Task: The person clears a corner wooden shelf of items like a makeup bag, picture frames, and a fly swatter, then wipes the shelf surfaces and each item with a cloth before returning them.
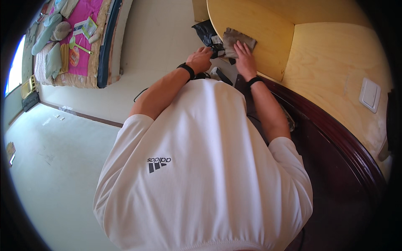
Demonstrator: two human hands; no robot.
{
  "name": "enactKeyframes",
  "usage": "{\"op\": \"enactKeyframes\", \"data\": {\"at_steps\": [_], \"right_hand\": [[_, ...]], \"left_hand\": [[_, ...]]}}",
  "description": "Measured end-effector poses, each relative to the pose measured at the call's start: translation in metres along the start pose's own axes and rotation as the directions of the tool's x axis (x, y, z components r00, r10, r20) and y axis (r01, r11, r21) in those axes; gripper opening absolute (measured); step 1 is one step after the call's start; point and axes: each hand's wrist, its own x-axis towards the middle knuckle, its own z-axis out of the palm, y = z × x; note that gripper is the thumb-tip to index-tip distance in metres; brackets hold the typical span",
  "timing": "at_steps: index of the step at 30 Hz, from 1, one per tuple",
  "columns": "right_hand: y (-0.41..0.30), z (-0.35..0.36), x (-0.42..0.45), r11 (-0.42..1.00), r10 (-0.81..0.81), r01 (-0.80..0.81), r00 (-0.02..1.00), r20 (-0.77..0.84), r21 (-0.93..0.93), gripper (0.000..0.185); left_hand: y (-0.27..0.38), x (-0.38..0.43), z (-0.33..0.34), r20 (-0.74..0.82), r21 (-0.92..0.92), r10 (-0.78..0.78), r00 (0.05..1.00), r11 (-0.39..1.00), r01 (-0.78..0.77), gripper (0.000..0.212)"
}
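Observation:
A grey-brown cloth point(237, 40) with a jagged edge lies on a light wooden surface point(270, 47), partly over its rim. My right hand point(246, 61) rests on the cloth, fingers extended and pressing it flat. Just left of the cloth, my left hand point(200, 60) is at a black plastic bag point(205, 33), fingers bent; whether it grips the bag cannot be told. Black wristbands are on both wrists. Below the hands a black-and-white object point(221, 76) is partly hidden by my white shirt.
A dark red wooden edge point(326, 122) curves along the right. On the light wooden panel there is a white wall switch point(370, 95). At the upper left stands a bed with a woven mat point(94, 67), holding a pink cloth, pillows and a green ladle point(80, 47).

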Motion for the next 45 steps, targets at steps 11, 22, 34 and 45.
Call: {"op": "enactKeyframes", "data": {"at_steps": [11,22,34,45], "right_hand": [[0.058,0.033,0.03,0.951,0.22,-0.239,0.969,-0.114,-0.197,0.043],[0.102,-0.019,0.025,0.804,0.589,-0.568,0.803,0.097,-0.179,0.043],[0.117,-0.018,0.023,0.893,0.45,-0.45,0.892,0.037,-0.015,0.043],[0.016,-0.008,0.016,0.965,0.251,-0.246,0.967,0.044,-0.096,0.04]], "left_hand": [[0.022,0.032,-0.028,-0.048,0.178,0.085,0.995,0.981,-0.076,0.063],[0.031,0.049,-0.018,-0.001,0.206,0.076,0.997,0.976,-0.074,0.064],[0.022,0.053,-0.027,-0.02,0.286,0.15,0.988,0.948,-0.138,0.067],[0.026,0.043,-0.023,-0.014,0.36,0.047,0.999,0.932,-0.039,0.073]]}}
